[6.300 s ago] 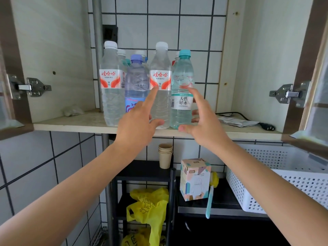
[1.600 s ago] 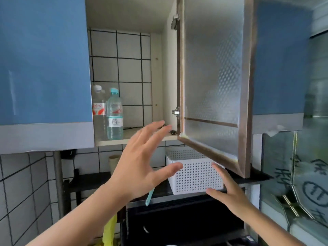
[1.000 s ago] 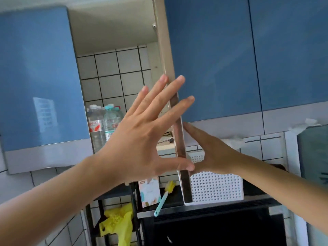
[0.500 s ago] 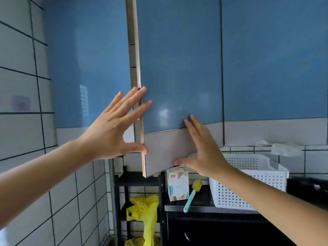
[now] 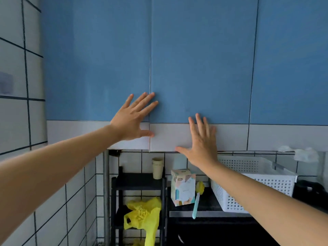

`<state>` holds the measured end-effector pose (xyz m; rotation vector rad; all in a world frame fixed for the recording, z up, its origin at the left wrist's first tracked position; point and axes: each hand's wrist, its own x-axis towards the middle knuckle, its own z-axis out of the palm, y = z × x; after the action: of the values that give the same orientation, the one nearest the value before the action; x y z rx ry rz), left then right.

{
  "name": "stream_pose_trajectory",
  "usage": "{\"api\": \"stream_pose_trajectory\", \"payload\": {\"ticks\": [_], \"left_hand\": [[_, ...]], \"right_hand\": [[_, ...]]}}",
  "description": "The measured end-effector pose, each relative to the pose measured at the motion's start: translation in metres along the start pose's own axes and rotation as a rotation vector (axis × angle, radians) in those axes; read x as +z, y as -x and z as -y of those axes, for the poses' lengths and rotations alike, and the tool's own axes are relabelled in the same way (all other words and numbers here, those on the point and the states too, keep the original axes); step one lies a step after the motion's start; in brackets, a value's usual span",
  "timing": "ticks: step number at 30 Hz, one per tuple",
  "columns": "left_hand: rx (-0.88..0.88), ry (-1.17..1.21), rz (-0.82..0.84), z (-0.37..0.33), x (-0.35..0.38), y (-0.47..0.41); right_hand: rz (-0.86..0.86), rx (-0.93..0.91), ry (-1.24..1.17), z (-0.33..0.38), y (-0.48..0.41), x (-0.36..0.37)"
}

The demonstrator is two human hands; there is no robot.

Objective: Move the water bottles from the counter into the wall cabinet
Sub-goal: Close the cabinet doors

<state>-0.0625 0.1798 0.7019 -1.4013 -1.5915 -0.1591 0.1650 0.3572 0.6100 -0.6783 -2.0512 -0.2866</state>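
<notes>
So the wall cabinet (image 5: 195,59) takes up most of the view, blue doors with a pale grey strip along the bottom, and both doors sit flush with just a thin seam between them. No water bottles can be seen anywhere, the shut doors hide whatever's inside. White tiles with dark grout run down the left wall (image 5: 16,86).

Below on the right there's a white perforated basket (image 5: 248,183) sitting on a dark worktop (image 5: 204,206). Next to that a black shelf rack (image 5: 140,181) with a yellow plastic bag (image 5: 143,213) hanging off it.

Left hand (image 5: 131,119) is flat on the cabinet right at the seam, grip spread wide, fingers fanned out, holding nothing. Right hand (image 5: 200,144) is flat on the grey strip of the right-hand door, also spread open and empty, thumb down at the door's bottom edge.

Smaller stuff: a little printed carton (image 5: 182,187) on the worktop, a teal-handled brush with a yellow head (image 5: 197,201) leaning beside it, and a stack of paper cups (image 5: 157,167) on the rack.
</notes>
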Motion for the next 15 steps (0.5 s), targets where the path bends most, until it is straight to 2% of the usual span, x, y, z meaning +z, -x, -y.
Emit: {"api": "stream_pose_trajectory", "payload": {"ticks": [6, 9, 12, 15], "left_hand": [[0.005, 0.013, -0.063, 0.010, 0.028, -0.010], [-0.012, 0.031, -0.015, 0.009, 0.018, -0.009], [-0.047, -0.027, 0.050, -0.002, 0.011, -0.005], [-0.128, 0.040, 0.112, -0.016, -0.025, -0.008]], "right_hand": [[-0.047, 0.027, 0.090, -0.005, -0.010, 0.022], [0.002, 0.053, 0.099, 0.000, -0.009, 0.015], [0.089, 0.063, 0.037, 0.004, -0.008, -0.006], [0.154, 0.082, -0.171, 0.014, -0.007, -0.045]]}}
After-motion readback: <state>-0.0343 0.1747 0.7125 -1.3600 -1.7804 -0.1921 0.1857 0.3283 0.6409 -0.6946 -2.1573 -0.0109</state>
